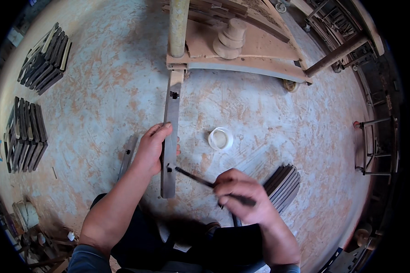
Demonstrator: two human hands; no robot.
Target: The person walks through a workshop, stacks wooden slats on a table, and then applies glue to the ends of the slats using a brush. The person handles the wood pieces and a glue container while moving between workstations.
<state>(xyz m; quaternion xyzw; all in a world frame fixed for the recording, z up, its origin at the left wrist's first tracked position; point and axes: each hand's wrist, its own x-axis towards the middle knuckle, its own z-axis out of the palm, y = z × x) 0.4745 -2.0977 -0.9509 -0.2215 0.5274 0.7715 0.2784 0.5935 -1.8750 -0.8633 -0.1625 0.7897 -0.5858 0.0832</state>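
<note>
My left hand (pixel 151 148) is wrapped around a long squared wooden bar (pixel 170 136), dark grey-brown with a pale far end. Dark slots are cut into the bar near both ends, and its far end meets the edge of a low wooden platform. In my right hand (pixel 243 195) is a thin dark stick (pixel 197 178), gripped between fingers and thumb. Its tip is right beside the bar's nearer slot; whether it touches cannot be made out. A round white tub (pixel 220 139) with pale contents stands on the floor to the right of the bar.
The low wheeled platform (pixel 246 68) ahead carries stacked round wooden pieces (pixel 231 40) and a thick post (pixel 178 27). Slat stacks lie at left (pixel 25 136) and far left (pixel 45 59). More dark slats (pixel 282 186) lie beyond my right hand; another slotted bar (pixel 127 157) is beside my left forearm.
</note>
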